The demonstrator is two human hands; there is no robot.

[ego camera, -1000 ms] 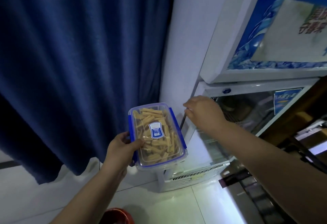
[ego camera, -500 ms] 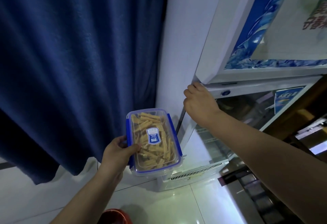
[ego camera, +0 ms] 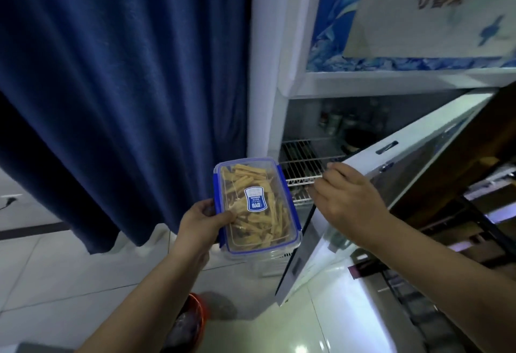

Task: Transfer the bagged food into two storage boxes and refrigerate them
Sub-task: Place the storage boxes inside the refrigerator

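Observation:
A clear storage box with a blue-clipped lid and a blue label holds yellowish food strips. My left hand grips its left side, thumb on the lid, and holds it in front of the fridge. My right hand curls over the top edge of the lower fridge door, which stands swung open. Behind it a white wire shelf shows inside the fridge, with jars and dark items further back.
A dark blue curtain hangs at the left, down to the white tiled floor. The upper fridge door with a blue picture is closed above. A red bin stands by my left forearm. Dark furniture lies at the right.
My right hand has pulled the lower fridge door open towards me, which has bared the wire shelf. The box in my left hand has stayed about where it was.

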